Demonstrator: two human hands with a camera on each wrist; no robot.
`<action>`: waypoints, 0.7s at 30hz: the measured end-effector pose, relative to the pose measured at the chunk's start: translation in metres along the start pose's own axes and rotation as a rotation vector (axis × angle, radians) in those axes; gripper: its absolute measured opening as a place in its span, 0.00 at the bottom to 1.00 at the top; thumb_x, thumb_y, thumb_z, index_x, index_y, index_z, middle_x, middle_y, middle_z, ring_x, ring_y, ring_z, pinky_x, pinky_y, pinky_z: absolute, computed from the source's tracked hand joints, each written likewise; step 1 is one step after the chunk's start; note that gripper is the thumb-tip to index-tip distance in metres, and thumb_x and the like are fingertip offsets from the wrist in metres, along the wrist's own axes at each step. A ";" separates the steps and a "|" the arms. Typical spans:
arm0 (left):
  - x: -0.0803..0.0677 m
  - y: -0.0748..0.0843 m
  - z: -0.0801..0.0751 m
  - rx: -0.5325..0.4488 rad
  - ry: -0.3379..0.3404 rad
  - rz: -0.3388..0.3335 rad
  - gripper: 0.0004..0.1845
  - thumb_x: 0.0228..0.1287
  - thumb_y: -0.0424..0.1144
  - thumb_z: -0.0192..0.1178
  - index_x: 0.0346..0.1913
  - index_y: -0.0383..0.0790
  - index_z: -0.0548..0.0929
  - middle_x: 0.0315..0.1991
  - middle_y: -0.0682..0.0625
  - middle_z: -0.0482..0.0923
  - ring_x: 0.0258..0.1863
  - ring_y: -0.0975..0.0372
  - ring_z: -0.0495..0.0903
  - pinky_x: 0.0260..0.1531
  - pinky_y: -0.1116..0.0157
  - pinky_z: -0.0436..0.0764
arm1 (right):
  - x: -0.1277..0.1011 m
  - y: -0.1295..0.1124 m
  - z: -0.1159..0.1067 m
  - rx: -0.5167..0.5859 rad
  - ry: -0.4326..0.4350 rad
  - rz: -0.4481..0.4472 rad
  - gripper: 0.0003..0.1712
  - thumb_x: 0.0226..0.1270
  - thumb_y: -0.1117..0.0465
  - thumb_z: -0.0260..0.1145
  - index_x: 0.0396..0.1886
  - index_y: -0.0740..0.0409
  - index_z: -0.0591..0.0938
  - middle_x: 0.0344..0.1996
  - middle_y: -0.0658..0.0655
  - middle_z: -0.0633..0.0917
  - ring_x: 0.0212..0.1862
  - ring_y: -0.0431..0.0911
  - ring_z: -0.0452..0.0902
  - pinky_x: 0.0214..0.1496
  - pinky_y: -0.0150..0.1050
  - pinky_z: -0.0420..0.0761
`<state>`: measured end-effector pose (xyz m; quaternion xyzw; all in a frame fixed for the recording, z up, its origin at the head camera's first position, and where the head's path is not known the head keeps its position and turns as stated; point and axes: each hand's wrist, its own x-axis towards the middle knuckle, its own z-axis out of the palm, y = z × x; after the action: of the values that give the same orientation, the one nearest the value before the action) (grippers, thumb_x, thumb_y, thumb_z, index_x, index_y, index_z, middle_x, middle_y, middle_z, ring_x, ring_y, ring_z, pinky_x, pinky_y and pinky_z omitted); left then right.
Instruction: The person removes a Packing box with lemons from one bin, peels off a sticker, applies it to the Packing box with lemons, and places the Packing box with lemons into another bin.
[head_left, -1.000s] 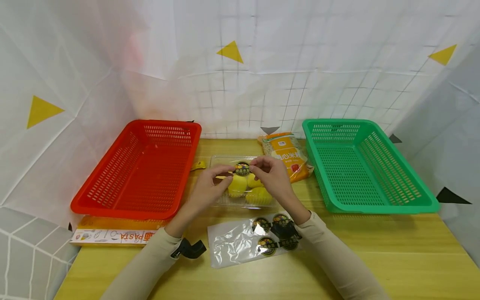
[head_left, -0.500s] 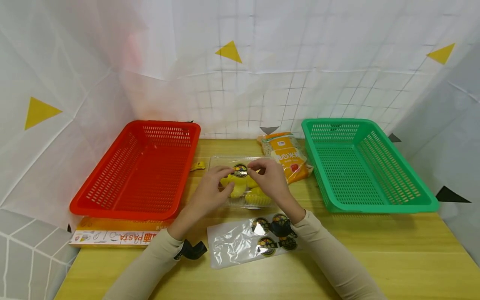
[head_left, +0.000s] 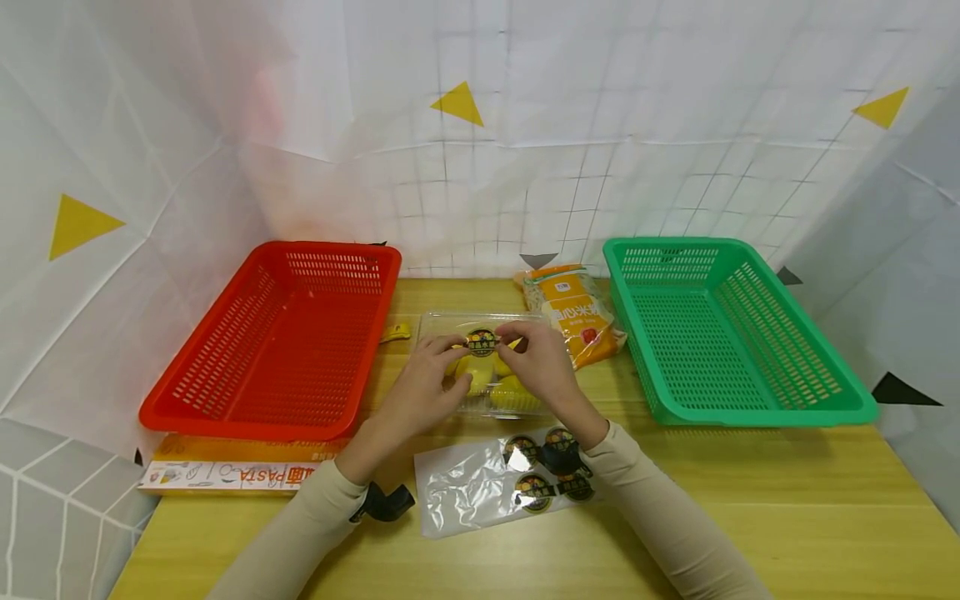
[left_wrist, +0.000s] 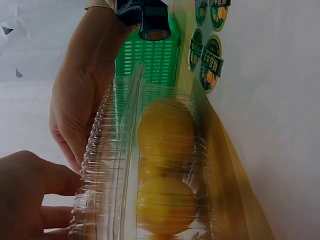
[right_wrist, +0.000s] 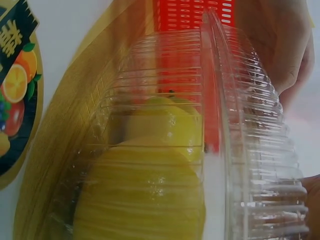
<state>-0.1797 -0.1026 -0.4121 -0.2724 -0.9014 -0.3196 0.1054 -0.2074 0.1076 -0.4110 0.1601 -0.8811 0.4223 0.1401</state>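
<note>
A clear plastic clamshell box (head_left: 487,392) with yellow lemons (left_wrist: 165,130) inside lies on the wooden table between two baskets. A round dark fruit sticker (head_left: 482,340) sits on its lid. My left hand (head_left: 452,346) pinches the sticker's left edge and my right hand (head_left: 513,337) pinches its right edge, with both sets of fingertips down at the lid. The left wrist view shows the ribbed lid (left_wrist: 105,165) and my right hand (left_wrist: 75,110) on top of it. The right wrist view shows lemons (right_wrist: 150,185) through the box wall.
A red basket (head_left: 225,367) stands to the left and a green basket (head_left: 765,412) to the right. An orange food bag (head_left: 577,312) lies behind the box. A clear backing sheet (head_left: 465,492) with several stickers (head_left: 551,467) lies in front. A pasta box (head_left: 225,473) sits at front left.
Both hands have brought the sticker slightly down and nearer, onto the lid of the box. The box and baskets have not moved.
</note>
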 end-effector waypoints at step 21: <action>-0.001 -0.001 0.002 0.052 0.000 0.053 0.18 0.68 0.35 0.65 0.57 0.29 0.85 0.62 0.39 0.78 0.63 0.46 0.72 0.65 0.50 0.71 | -0.003 -0.002 0.003 -0.115 -0.019 0.004 0.08 0.64 0.65 0.76 0.42 0.60 0.89 0.32 0.55 0.88 0.27 0.45 0.81 0.29 0.42 0.81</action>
<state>-0.1798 -0.1028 -0.4142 -0.2933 -0.9019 -0.2933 0.1208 -0.2043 0.1050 -0.4125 0.1542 -0.9055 0.3698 0.1397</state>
